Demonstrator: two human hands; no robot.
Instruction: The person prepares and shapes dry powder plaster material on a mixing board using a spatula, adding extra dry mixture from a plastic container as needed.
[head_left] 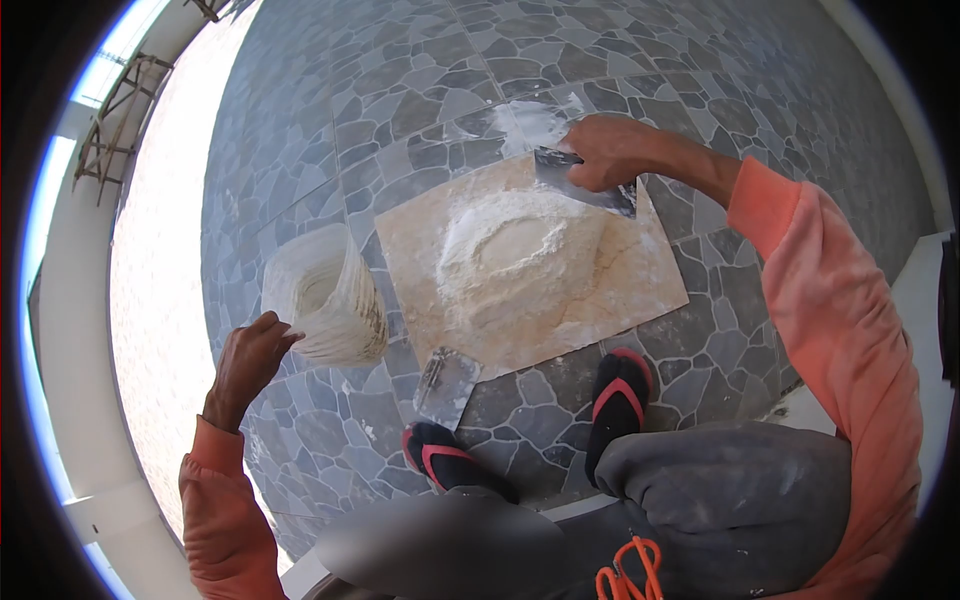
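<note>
A tan board (pixel 650 270) lies on the stone-patterned floor and bears a mound of white powder (pixel 520 250) with a shallow hollow on top. My right hand (pixel 603 152) grips a wide metal scraper (pixel 610 198) at the board's far right edge. To the left of the board stands a translucent plastic bag (pixel 345 300) with pale material inside. My left hand (pixel 252 360) is closed, pinching the near left edge of that bag. A second flat scraper (pixel 448 388) rests at the board's near left corner, beside my left foot.
White residue (pixel 530 125) marks the floor beyond the board. My feet in red-strapped sandals (pixel 620 395) are close to the board's near edge. Orange-handled scissors (pixel 630 570) show at my lap. A wooden frame (pixel 115 130) stands at the far left.
</note>
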